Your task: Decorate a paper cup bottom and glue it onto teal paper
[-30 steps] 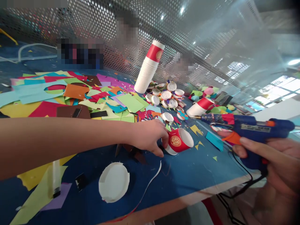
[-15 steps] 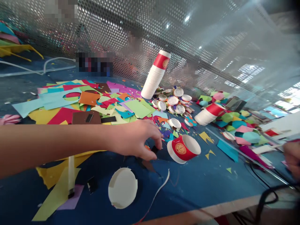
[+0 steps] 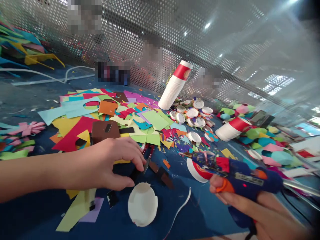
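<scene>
Left hand: [image 3: 117, 165] fingers curved, thumb apart, nothing gripped
Right hand: [image 3: 268, 213] wrapped around the blue glue gun [image 3: 246, 178], a finger on its orange trigger [image 3: 225, 186]
By left fingertips: red-and-metal tool [image 3: 147, 163], partly hidden; contact unclear
Below left thumb: white paper disc [image 3: 143, 206]
Between hands: brown scraps [image 3: 165, 176]; nearer the wearer, a pale strip [image 3: 182, 206]
In the way: the gun covers much of a red-and-white cup [image 3: 197, 172] beyond the right hand
Beyond left hand: coloured paper pile [image 3: 156, 120]
Beyond both: tall cup stack [image 3: 172, 90], white-topped discs [image 3: 192, 112]
</scene>
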`<state>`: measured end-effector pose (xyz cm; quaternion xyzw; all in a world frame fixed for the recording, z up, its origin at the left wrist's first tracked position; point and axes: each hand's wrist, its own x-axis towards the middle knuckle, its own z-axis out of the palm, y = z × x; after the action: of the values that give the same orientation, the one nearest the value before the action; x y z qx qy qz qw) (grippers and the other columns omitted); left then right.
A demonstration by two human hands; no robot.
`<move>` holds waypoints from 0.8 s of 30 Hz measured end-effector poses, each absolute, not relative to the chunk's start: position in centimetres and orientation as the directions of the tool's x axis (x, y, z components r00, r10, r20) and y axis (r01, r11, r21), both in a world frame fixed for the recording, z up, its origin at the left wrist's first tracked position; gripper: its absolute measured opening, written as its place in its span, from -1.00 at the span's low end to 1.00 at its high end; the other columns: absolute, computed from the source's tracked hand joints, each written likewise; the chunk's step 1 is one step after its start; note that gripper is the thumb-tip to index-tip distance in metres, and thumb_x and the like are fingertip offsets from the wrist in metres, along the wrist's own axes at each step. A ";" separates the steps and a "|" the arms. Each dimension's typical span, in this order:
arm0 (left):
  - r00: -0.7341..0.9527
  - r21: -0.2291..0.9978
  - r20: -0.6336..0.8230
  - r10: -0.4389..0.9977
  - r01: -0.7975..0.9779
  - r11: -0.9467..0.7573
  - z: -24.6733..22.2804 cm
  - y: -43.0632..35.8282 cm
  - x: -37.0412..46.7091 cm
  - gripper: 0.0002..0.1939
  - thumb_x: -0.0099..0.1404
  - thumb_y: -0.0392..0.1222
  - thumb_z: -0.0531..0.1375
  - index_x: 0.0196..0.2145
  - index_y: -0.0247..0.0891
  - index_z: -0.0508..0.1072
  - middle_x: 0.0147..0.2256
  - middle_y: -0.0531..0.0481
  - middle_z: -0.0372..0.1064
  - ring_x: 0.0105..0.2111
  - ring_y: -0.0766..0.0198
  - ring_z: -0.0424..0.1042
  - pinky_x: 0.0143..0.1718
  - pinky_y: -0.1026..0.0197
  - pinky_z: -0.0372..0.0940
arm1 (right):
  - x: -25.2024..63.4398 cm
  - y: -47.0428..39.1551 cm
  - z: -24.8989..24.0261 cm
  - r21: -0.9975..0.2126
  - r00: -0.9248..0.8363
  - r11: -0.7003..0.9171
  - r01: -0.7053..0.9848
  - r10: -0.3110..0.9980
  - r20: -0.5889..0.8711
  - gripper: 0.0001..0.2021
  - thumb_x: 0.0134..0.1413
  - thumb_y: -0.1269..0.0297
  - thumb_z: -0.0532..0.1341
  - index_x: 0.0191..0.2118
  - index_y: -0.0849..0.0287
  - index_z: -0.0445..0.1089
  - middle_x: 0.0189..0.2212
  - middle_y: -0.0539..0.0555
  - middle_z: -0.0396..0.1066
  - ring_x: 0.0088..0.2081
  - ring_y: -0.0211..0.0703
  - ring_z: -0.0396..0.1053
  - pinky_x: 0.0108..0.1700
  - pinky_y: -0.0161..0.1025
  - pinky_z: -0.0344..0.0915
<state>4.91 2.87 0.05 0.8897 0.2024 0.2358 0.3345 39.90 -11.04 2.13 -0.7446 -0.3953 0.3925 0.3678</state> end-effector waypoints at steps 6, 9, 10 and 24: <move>0.755 0.712 0.356 0.550 0.163 -0.683 -1.0 2.9 4.8 -0.77 0.13 -0.28 0.33 -0.22 -0.07 0.52 -0.15 0.03 0.55 -0.04 0.17 0.46 0.02 0.21 0.41 | 38.9 -10.5 3.0 -0.877 0.283 -0.426 0.223 0.889 -0.360 -0.74 -0.19 0.01 0.47 -0.40 0.07 0.60 -0.31 0.08 0.57 -0.26 -0.07 0.48 -0.16 -0.21 0.43; 0.730 0.727 0.361 0.580 0.169 -0.665 -1.3 2.8 4.7 -0.77 0.12 -0.25 0.34 -0.23 -0.06 0.54 -0.18 0.03 0.55 -0.08 0.15 0.48 -0.03 0.20 0.43 | 37.6 -10.2 3.4 -0.883 0.182 -0.384 0.271 0.921 -0.345 -0.71 -0.07 -0.02 0.41 -0.41 0.12 0.59 -0.41 0.08 0.51 -0.35 -0.15 0.40 -0.24 -0.24 0.36; 0.724 0.725 0.354 0.592 0.187 -0.662 -1.3 2.8 4.7 -0.78 0.12 -0.23 0.34 -0.22 -0.05 0.54 -0.19 0.02 0.54 -0.09 0.15 0.48 -0.06 0.20 0.44 | 37.3 -10.2 3.4 -0.878 0.162 -0.379 0.293 0.925 -0.344 -0.70 -0.04 -0.02 0.39 -0.39 0.14 0.59 -0.46 0.07 0.48 -0.39 -0.19 0.36 -0.27 -0.25 0.33; 0.701 0.611 0.434 0.566 0.233 -0.757 -2.2 2.3 4.6 -0.66 0.18 -0.15 0.32 -0.06 0.02 0.51 -0.14 0.02 0.47 -0.18 0.20 0.49 -0.16 0.27 0.40 | 36.3 -10.3 2.4 -0.758 0.159 -0.425 0.495 0.902 -0.402 -0.46 0.00 -0.25 0.25 -0.67 0.14 0.30 -0.40 0.15 0.50 -0.42 -0.16 0.33 -0.30 -0.20 0.27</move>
<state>4.57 2.34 -2.22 0.8831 0.2264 0.3137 0.2655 36.33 -10.27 2.36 -0.7240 -0.4823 0.4337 0.2347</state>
